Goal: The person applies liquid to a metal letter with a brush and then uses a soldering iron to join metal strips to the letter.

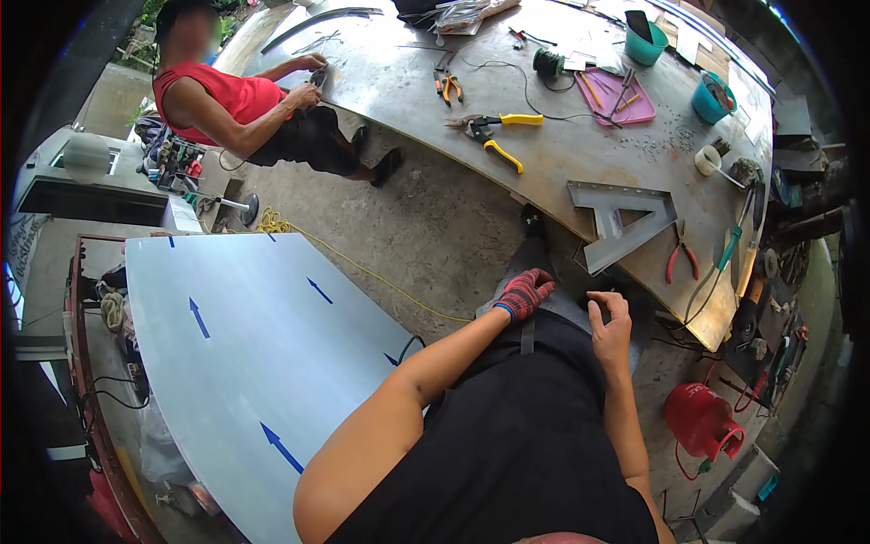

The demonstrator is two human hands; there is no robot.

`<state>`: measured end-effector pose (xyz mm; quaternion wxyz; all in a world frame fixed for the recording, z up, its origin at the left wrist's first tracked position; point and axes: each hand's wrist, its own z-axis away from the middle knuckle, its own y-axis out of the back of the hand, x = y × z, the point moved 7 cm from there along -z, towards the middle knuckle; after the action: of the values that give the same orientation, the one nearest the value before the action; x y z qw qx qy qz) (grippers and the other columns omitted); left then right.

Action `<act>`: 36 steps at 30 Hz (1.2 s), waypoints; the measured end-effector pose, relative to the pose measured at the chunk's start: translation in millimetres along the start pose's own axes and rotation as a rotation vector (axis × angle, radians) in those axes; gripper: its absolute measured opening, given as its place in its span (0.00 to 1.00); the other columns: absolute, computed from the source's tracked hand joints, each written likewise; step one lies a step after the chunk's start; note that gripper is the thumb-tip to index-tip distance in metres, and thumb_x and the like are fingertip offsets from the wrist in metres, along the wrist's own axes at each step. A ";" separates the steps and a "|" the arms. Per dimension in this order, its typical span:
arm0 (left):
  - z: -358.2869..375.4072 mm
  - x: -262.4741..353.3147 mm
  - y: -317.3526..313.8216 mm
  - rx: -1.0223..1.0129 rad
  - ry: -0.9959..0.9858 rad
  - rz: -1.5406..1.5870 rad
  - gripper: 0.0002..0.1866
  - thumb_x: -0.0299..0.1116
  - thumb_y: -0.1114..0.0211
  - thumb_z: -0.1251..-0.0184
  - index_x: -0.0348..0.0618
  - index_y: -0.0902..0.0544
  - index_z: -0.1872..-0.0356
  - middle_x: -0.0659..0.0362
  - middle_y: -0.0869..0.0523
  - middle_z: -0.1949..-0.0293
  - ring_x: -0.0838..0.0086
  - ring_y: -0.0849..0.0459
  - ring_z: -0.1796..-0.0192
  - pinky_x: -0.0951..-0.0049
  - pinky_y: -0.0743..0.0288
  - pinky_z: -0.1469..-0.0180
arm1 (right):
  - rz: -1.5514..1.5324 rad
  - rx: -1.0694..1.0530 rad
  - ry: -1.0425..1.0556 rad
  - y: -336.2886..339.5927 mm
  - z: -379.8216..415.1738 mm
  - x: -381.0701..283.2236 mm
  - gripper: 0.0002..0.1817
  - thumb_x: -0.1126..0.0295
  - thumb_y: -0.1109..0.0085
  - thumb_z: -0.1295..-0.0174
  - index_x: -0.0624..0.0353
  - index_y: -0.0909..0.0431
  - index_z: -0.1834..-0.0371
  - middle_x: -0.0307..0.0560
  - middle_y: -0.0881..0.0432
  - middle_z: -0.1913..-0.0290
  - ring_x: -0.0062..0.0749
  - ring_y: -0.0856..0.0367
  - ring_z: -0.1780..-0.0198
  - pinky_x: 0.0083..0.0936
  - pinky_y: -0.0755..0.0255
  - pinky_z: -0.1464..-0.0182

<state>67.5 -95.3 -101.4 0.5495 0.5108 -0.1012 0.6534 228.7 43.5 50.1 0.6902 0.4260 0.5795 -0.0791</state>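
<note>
My left hand [527, 294], in a red and black knit glove, is held at my waist above my grey trousers. Its fingers are curled in, and whatever they may hold is hidden. Bare and loosely bent, my right hand [613, 328] hovers at the other side of my lap with thumb and fingers apart. Just beyond it, at the edge of the metal-topped table [544, 186], lies a metal letter A [623, 222] with raised sides. Red-handled pliers [681, 253] rest to the right of the letter. Yellow-handled snips [495, 134] lie farther back.
A person in a red top [217, 104] works at the table's far left. Behind my left arm spreads a large pale sheet [245, 344] with blue arrows. On the table are a pink tray [625, 107] and teal bowls [644, 45]. A red gas cylinder [698, 420] stands at right.
</note>
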 end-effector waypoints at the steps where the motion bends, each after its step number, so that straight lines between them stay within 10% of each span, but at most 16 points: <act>1: 0.0 1.9 -0.1 -0.006 0.004 -0.004 0.20 0.48 0.32 0.24 0.45 0.14 0.43 0.51 0.09 0.47 0.58 0.12 0.43 0.61 0.21 0.38 | 0.001 0.001 0.006 -0.6 0.6 -0.3 0.08 0.73 0.35 0.33 0.62 0.13 0.54 0.49 0.14 0.54 0.44 0.19 0.48 0.35 0.26 0.42; 36: -4.0 1.8 -3.5 -0.066 0.028 -0.075 0.21 0.48 0.33 0.24 0.43 0.15 0.41 0.49 0.10 0.46 0.57 0.12 0.41 0.60 0.22 0.37 | -0.032 -0.011 -0.035 -0.2 4.1 4.5 0.08 0.71 0.34 0.32 0.62 0.13 0.54 0.49 0.13 0.54 0.45 0.19 0.47 0.36 0.27 0.41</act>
<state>68.5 -90.1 -103.3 0.5916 0.4868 -0.0956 0.6356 233.0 42.3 45.9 0.7011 0.4116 0.5746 -0.0943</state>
